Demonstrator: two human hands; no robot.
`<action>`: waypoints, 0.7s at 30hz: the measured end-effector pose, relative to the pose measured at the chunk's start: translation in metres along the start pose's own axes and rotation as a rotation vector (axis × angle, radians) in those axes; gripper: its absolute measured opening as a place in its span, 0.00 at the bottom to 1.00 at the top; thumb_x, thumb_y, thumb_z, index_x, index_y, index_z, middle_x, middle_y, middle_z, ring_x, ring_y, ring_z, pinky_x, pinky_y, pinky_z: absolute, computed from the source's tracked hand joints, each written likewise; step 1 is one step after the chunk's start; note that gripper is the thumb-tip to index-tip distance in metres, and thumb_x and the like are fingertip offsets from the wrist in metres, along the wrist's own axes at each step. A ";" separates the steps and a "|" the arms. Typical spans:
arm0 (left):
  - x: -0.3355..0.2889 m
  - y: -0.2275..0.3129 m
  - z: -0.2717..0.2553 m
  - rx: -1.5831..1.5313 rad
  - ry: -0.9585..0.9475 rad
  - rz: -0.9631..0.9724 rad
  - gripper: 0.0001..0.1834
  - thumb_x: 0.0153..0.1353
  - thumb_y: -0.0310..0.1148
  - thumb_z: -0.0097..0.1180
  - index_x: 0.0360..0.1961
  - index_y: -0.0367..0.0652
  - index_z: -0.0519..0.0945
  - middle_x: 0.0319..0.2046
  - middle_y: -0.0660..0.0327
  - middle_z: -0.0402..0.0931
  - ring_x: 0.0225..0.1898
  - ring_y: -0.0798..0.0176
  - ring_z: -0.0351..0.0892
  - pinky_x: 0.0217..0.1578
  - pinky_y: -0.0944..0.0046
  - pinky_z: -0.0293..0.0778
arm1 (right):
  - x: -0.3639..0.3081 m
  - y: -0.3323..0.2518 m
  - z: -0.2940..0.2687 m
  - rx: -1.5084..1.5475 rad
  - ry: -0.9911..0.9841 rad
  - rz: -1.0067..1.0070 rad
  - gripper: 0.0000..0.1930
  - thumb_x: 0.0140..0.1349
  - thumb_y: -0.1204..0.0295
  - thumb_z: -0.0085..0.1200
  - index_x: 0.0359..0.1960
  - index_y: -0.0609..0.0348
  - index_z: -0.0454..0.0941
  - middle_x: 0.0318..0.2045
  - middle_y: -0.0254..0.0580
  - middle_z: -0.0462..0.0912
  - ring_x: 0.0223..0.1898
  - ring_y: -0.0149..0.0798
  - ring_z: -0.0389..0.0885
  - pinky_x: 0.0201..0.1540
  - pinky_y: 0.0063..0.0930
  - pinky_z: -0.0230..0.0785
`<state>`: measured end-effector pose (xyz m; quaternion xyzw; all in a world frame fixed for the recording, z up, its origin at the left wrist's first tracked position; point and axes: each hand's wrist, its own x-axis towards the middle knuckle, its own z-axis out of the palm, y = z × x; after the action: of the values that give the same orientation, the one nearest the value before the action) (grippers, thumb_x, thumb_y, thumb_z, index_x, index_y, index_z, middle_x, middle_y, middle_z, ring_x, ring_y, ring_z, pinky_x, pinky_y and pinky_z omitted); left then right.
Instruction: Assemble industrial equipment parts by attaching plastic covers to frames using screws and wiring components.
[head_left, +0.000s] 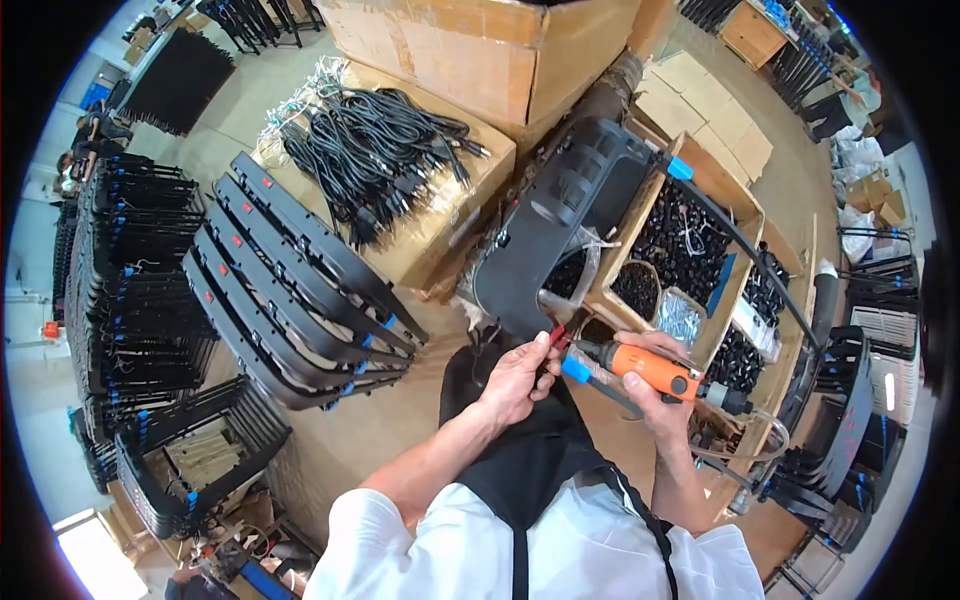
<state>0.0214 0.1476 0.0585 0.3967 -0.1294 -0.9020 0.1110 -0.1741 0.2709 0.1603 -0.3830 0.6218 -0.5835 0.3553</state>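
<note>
My right hand (660, 395) is wrapped around an orange power screwdriver (648, 368) with a black rear end and an air hose. Its tip points left, toward the fingers of my left hand (517, 382). Those fingers are pinched together beside a small red piece (559, 334); what they grip is too small to make out. Just beyond both hands lies a black moulded plastic console (515, 270). A black tubular frame (740, 240) with blue wrapping on its ends runs beside it. A dark cable hangs left of my left hand.
Right of the console stands a wooden parts tray (752, 215) with compartments of small black parts. A bundle of black cables (375, 150) lies on a cardboard box at far left. Curved black frames (300, 285) stand stacked on the left. A large carton (440, 50) rises behind.
</note>
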 end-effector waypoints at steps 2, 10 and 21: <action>-0.005 -0.019 0.000 -0.035 -0.002 0.021 0.15 0.81 0.46 0.51 0.43 0.47 0.80 0.28 0.69 0.75 0.23 0.74 0.66 0.22 0.72 0.61 | -0.018 0.005 0.005 0.044 -0.003 0.016 0.27 0.62 0.79 0.65 0.63 0.63 0.71 0.58 0.53 0.84 0.59 0.44 0.83 0.66 0.42 0.74; -0.013 -0.046 -0.009 -0.322 0.030 -0.038 0.12 0.80 0.43 0.52 0.47 0.45 0.77 0.29 0.70 0.72 0.26 0.73 0.66 0.24 0.72 0.63 | -0.054 0.020 0.015 -0.049 -0.095 0.045 0.26 0.60 0.77 0.69 0.61 0.59 0.76 0.57 0.46 0.83 0.59 0.40 0.83 0.66 0.39 0.74; -0.005 -0.040 -0.021 -0.333 -0.072 -0.081 0.15 0.81 0.44 0.50 0.47 0.44 0.79 0.28 0.70 0.71 0.24 0.73 0.64 0.24 0.73 0.63 | -0.044 0.003 0.050 -0.205 -0.039 0.076 0.26 0.62 0.77 0.68 0.62 0.57 0.75 0.59 0.45 0.84 0.59 0.39 0.83 0.66 0.36 0.74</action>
<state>0.0362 0.1835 0.0354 0.3450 0.0339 -0.9283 0.1342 -0.1100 0.2879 0.1537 -0.4047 0.6854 -0.4952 0.3480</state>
